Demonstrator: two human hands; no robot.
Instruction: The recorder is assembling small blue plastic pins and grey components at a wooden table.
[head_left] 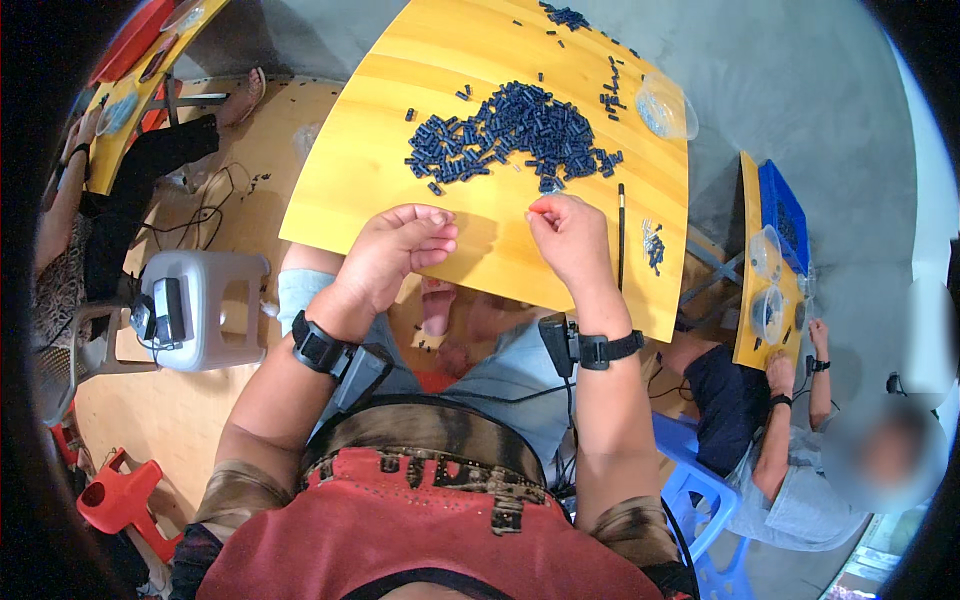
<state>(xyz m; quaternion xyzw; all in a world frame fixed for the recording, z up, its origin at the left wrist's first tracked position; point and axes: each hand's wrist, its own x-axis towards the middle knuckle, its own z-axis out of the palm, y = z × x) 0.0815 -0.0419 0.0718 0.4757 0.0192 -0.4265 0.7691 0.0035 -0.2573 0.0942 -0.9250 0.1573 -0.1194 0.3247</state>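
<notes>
My left hand (398, 248) is over the near edge of the yellow table (360, 150), palm turned inward, its fingers curled with the thumb against them. Whatever it may hold is hidden. To its right, my right hand (572, 238) is closed in a pinch, and anything between its fingertips is too small to make out. Just beyond those fingertips lies a small dark piece (550, 186). A large heap of small black plastic parts (530, 125) spreads across the table in front of both hands.
A black pen-like stick (621, 235), some small pins with black parts (653, 248) and a clear round tub (664, 106) are at the right. Co-workers sit at tables on both sides. A grey stool (205, 310) stands left, a blue chair (700, 490) right.
</notes>
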